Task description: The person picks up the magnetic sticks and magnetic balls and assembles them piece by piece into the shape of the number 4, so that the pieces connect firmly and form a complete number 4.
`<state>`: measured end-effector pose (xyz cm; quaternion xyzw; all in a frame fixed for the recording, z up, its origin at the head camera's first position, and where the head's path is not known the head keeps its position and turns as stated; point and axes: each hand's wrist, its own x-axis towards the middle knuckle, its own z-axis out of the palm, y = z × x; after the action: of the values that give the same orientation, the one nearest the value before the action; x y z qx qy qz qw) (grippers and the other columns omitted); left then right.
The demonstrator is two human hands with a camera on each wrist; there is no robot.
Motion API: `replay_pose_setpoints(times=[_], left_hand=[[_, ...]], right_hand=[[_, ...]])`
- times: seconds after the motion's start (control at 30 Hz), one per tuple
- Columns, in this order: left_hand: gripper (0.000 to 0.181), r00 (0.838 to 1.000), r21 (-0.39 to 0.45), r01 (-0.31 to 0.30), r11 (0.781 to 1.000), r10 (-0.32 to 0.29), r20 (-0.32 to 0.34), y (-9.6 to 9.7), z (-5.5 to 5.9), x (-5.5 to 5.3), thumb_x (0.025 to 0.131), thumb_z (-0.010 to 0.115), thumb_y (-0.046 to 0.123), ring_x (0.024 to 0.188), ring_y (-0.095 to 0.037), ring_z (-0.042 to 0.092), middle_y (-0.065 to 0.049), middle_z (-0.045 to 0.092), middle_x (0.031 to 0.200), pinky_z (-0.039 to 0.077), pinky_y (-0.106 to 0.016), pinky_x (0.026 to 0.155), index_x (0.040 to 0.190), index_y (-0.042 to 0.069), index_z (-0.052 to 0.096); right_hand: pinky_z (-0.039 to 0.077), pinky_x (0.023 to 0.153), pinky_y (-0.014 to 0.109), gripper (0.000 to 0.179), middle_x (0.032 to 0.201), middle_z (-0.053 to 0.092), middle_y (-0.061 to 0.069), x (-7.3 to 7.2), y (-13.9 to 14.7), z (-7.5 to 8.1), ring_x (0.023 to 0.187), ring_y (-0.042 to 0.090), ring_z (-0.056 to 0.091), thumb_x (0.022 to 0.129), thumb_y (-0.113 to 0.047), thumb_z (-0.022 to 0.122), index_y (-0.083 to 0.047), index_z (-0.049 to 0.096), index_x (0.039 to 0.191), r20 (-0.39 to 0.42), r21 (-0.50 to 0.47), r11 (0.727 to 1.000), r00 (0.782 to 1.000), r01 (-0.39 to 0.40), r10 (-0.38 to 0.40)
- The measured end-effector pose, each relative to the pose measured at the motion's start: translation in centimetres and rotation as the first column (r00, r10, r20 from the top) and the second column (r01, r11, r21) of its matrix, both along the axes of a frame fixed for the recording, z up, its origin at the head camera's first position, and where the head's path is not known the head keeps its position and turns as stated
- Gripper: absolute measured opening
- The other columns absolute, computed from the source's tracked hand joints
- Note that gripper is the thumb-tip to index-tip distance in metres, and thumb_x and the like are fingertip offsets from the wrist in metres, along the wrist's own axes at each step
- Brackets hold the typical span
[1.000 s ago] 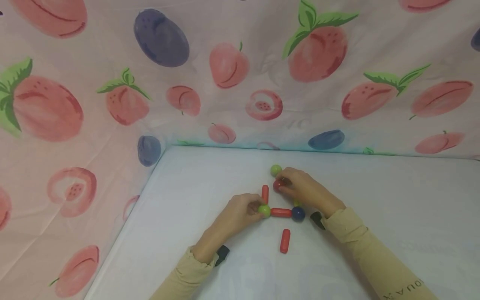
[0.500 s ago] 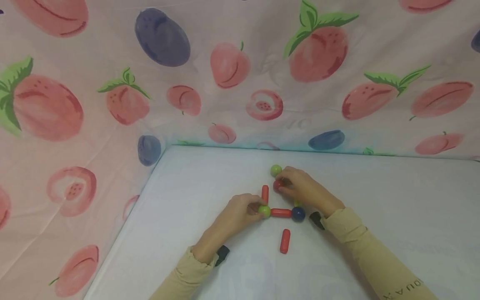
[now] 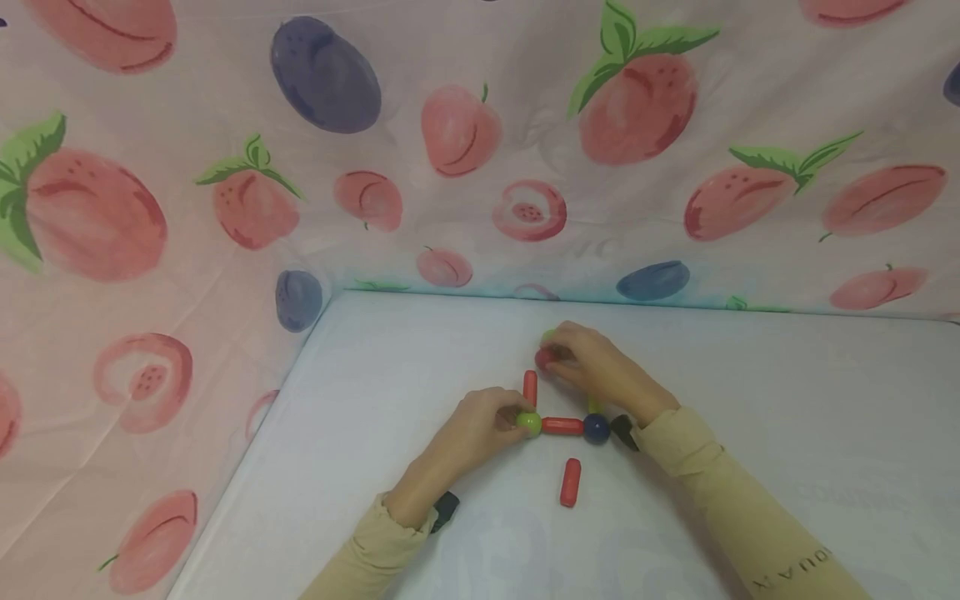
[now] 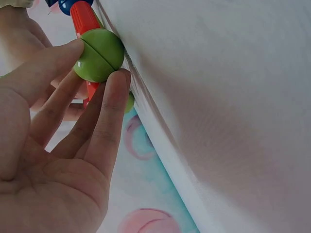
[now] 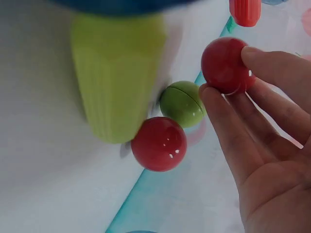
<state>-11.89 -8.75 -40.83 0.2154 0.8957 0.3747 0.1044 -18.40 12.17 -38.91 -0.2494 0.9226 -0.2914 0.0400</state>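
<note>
My left hand (image 3: 480, 421) pinches a green ball (image 4: 100, 56) between thumb and fingertips. A red rod (image 3: 562, 426) links that ball to a dark blue ball (image 3: 596, 428). Another red rod (image 3: 530, 388) extends from the green ball toward the back. In my right hand (image 3: 596, 358) a red ball (image 5: 222, 63) is pinched, just beyond that second rod's far end. The right wrist view shows a yellow-green rod (image 5: 114, 73) with a second red ball (image 5: 160, 144) at its end; the hand hides this ball in the head view. Close by sits another green ball (image 5: 180, 103).
A loose red rod (image 3: 571, 482) lies nearer to me on the white tabletop (image 3: 675, 533). Fruit-printed cloth (image 3: 450, 208) rises along the back and left edges of the table.
My right hand has moved slightly left and away from me with the red ball, now partly covering the far green ball. The left hand holds its place.
</note>
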Motion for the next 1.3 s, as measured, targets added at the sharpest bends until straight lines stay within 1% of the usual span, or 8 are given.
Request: replay_pose_setpoints(times=[0.17, 0.47, 0.8, 1.07, 1.3], left_hand=[[0.019, 1.000, -0.002, -0.003, 1.000, 0.003, -0.001, 0.0, 0.1, 0.0, 0.087, 0.077, 0.017, 0.083, -0.005, 0.064, 0.006, 0.071, 0.096, 0.055, -0.023, 0.081, 0.106, 0.014, 0.074], [0.019, 1.000, -0.010, -0.005, 1.000, 0.005, 0.005, 0.0, 0.2, 0.1, 0.088, 0.076, 0.018, 0.086, -0.007, 0.065, 0.006, 0.072, 0.095, 0.055, -0.023, 0.083, 0.106, 0.015, 0.074], [0.018, 1.000, -0.015, -0.010, 1.000, 0.010, 0.004, 0.0, 0.3, 0.1, 0.087, 0.076, 0.016, 0.088, -0.010, 0.067, 0.005, 0.072, 0.097, 0.055, -0.024, 0.083, 0.105, 0.014, 0.074], [0.019, 1.000, -0.017, -0.008, 1.000, 0.008, 0.007, 0.1, 0.2, 0.1, 0.087, 0.076, 0.016, 0.089, -0.010, 0.067, 0.005, 0.072, 0.097, 0.055, -0.025, 0.084, 0.106, 0.014, 0.073], [0.019, 1.000, -0.014, -0.008, 1.000, 0.008, 0.000, 0.1, 0.1, 0.1, 0.088, 0.076, 0.017, 0.086, -0.008, 0.066, 0.006, 0.072, 0.096, 0.055, -0.024, 0.083, 0.106, 0.015, 0.074]], right_hand=[[0.054, 0.095, 0.041, 0.028, 0.101, 0.066, 0.002, 0.0, -0.4, 0.5, 0.102, 0.021, 0.065, 0.087, -0.011, 0.077, -0.008, 0.069, 0.113, 0.021, 0.002, 1.000, 1.000, -0.001, 0.001], [0.053, 0.098, 0.040, 0.031, 0.107, 0.066, 0.004, -0.2, -1.1, 1.1, 0.107, 0.022, 0.065, 0.089, -0.012, 0.075, -0.006, 0.068, 0.118, 0.065, 0.065, 0.998, 0.998, -0.006, 0.002], [0.053, 0.097, 0.039, 0.030, 0.106, 0.065, 0.005, -0.4, -1.6, 1.5, 0.108, 0.023, 0.066, 0.089, -0.010, 0.074, -0.003, 0.067, 0.118, 0.083, 0.054, 0.996, 0.994, -0.069, 0.064], [0.053, 0.098, 0.040, 0.032, 0.108, 0.065, 0.005, -0.5, -1.7, 1.5, 0.109, 0.023, 0.066, 0.089, -0.010, 0.074, -0.003, 0.067, 0.119, 0.097, 0.066, 0.996, 0.994, -0.063, 0.057], [0.052, 0.098, 0.040, 0.034, 0.109, 0.066, 0.006, -0.6, -1.6, 1.4, 0.110, 0.024, 0.066, 0.089, -0.010, 0.074, -0.003, 0.066, 0.120, 0.114, 0.060, 0.996, 0.992, -0.069, 0.062]])
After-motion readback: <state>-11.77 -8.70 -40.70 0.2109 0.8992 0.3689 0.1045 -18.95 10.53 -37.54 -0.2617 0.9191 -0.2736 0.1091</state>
